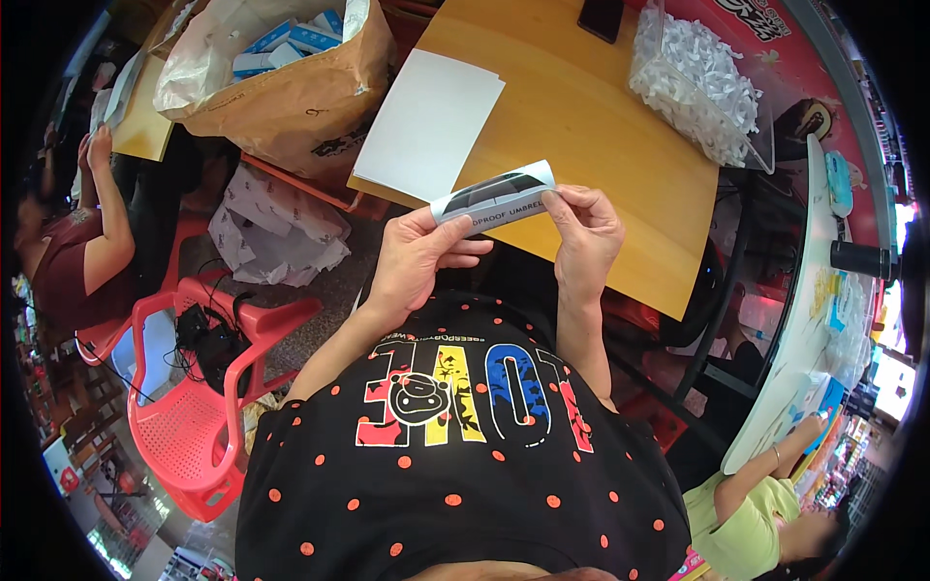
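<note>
Between my two hands is a curled printed card sleeve (496, 199), pale blue-grey with a black picture, tilted up to the right over the table's near edge. My left hand (412, 254) grips its left end, thumb on the front and the other fingers behind and below. At the right end, my right hand (588, 237) pinches the card between thumb and fingers. Just beyond my left hand, a small stack of white sheets (426, 121) lies on the yellow wooden table (581, 116).
A brown paper bag (276, 126) holding blue-and-white boxes (300, 39) stands at the far left. A clear bin of white paper scraps (697, 92) and a dark phone (601, 17) sit at the back. A red plastic chair (189, 426) is at left. Other people sit at both sides.
</note>
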{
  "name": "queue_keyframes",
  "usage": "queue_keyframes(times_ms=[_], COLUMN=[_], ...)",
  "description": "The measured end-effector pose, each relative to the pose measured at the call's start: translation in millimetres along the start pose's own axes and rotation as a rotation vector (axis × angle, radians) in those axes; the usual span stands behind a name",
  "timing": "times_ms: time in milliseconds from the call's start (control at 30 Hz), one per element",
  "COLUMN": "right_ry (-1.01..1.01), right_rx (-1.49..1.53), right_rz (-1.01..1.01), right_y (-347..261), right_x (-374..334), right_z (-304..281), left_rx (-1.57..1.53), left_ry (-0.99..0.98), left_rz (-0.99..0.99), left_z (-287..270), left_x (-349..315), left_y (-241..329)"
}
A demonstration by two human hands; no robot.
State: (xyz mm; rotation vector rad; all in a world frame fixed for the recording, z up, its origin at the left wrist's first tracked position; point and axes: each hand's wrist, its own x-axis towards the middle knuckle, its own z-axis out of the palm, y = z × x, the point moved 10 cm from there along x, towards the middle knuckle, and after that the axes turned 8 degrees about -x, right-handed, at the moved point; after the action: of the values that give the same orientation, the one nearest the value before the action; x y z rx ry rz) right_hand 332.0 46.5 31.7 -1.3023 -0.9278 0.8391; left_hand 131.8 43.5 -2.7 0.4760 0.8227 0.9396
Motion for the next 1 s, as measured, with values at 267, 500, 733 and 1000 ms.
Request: queue_keyframes(times_ms=[267, 500, 733, 1000], right_ry=[-0.174, -0.278, -0.315, -0.228], right_rx=[0.188, 0.138, 0.162, 0.194], right_rz=[0.271, 0.347, 0.433, 0.412], right_y=[29, 44, 57, 61], right_x=[7, 5, 0, -4], right_z=[14, 19, 23, 20], left_rx=[0.039, 0.008, -0.029, -0.128], left_ry=[-0.048, -0.049, -0.048, -0.040], left_rz=[0.034, 0.022, 0.014, 0.010], left_z=[-2, -6, -8, -14], left_x=[2, 3, 2, 7], left_y=[1, -1, -2, -10])
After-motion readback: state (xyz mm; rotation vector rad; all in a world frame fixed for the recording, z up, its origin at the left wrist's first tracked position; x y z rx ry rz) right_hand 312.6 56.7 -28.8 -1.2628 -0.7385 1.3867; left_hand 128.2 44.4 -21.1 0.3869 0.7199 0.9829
